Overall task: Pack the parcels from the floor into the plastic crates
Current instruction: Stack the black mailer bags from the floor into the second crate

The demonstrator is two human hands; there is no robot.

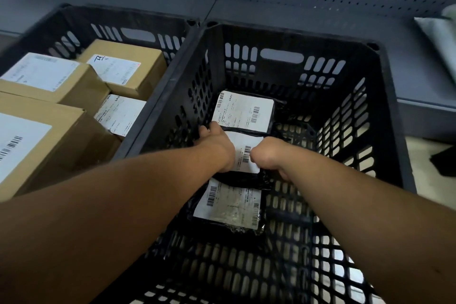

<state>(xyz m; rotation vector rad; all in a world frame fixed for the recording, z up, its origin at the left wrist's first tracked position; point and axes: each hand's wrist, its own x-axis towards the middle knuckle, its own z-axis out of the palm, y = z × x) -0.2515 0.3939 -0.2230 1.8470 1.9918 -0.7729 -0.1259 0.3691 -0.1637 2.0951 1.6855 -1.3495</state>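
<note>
two crates [385,86]; three black parcels [244,111].

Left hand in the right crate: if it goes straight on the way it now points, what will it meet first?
Probably the far black parcel, whose near edge lies just beyond the left hand; depth is unclear.

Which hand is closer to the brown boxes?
Left. The left hand is at the crate's left wall, on the side of the brown boxes. The right hand is farther right, over the middle parcel.
</note>
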